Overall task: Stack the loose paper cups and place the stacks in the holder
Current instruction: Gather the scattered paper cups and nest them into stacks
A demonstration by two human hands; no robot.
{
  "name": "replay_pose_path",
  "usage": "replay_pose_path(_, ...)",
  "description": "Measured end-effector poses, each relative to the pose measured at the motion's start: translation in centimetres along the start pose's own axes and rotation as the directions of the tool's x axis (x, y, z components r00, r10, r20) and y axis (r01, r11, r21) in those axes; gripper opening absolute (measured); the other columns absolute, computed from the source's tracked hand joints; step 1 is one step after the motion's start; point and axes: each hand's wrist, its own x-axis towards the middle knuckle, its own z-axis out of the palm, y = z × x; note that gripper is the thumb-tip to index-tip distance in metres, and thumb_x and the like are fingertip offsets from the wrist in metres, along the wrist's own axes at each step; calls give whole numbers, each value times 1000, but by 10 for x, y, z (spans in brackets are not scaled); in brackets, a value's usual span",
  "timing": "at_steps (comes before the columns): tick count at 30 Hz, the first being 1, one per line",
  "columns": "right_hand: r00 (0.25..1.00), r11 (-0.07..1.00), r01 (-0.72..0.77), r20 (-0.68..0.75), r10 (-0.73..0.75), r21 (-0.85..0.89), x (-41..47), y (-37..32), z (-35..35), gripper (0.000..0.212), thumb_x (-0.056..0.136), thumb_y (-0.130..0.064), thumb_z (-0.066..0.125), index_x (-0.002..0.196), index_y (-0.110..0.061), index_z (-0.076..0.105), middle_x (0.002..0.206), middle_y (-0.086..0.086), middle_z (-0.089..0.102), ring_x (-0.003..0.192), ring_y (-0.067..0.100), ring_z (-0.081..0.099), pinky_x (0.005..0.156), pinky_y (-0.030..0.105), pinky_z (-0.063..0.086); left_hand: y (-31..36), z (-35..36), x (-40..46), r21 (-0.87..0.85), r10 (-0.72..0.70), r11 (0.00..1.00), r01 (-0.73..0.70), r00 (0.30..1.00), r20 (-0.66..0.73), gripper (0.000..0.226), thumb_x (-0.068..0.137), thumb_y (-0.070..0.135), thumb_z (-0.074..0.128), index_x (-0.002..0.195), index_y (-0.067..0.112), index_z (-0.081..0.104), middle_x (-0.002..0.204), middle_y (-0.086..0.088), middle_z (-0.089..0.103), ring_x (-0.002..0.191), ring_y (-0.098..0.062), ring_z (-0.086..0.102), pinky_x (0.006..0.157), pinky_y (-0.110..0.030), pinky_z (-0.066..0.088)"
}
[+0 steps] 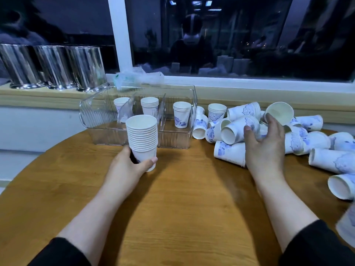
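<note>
My left hand (132, 164) grips the bottom of a tall stack of white paper cups (142, 135), held upright just in front of the clear plastic holder (96, 112). The holder has three compartments, and a short cup stack stands in each (121, 105) (149, 106) (181, 114). To the right, a pile of loose white-and-blue cups (240, 129) lies on its sides. My right hand (266, 144) reaches into that pile with fingers spread over the cups. Whether it holds one is hidden.
The round wooden table (182, 198) carries everything. More loose cups (334, 160) spread to the right edge. Three steel canisters (53, 66) stand on the window ledge at the back left, with a crumpled plastic bag (134, 77) behind the holder.
</note>
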Motion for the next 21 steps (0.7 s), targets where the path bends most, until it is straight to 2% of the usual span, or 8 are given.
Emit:
replay_pose_path(2,998,998,-48,41,49,-28,5,2,-1,58,96,-32,59,146,-9,42,150,8,45,139,21,38,109,26,29,-1,0,0,2,11,1000,-11,1000,-1,53,77,40,83,121,22,59,117,6,69,103,-15,63,79,-30,43)
replay_pose_path(6,990,994,-114,83,114,-3,7,1,-4,50,96,-34,59,141,-17,47,137,2,58,128,22,50,95,27,34,1,0,-1,-74,18,997,-17,1000,12,62,75,35,86,125,27,50,119,11,65,108,-11,63,91,-32,48)
replay_pose_path(9,987,992,-123,103,121,11,8,0,-4,57,94,-35,61,145,-17,44,134,1,59,127,22,51,97,30,37,0,1,0,-80,25,997,-24,1000,7,62,76,34,85,125,28,48,123,11,65,112,-12,63,96,-36,49)
replay_pose_path(12,979,988,-151,141,147,17,8,-1,-3,60,95,-35,62,148,-18,41,138,2,58,129,21,50,100,30,36,0,1,-1,-95,39,995,-35,999,34,57,77,32,85,122,29,50,120,13,66,109,-8,63,94,-33,49)
replay_pose_path(16,979,990,-136,159,129,36,6,-5,-2,52,94,-32,64,142,-20,50,136,2,58,128,18,50,97,26,36,1,3,-4,-92,61,994,-54,996,70,57,76,35,84,122,29,52,117,16,67,106,-4,64,92,-33,51)
replay_pose_path(19,978,983,-149,161,130,110,5,-9,-2,46,93,-27,66,138,-20,56,115,-5,61,114,14,56,91,23,38,5,4,-6,-86,90,993,-82,992,92,57,76,35,84,122,32,51,116,18,67,105,-1,63,88,-28,49)
replay_pose_path(21,982,965,-158,138,131,211,3,-15,-3,39,92,-25,67,131,-23,61,95,-11,62,94,11,60,89,32,47,7,6,-9,-70,116,992,-109,987,109,57,75,36,84,121,34,50,114,19,67,104,0,62,88,-28,50)
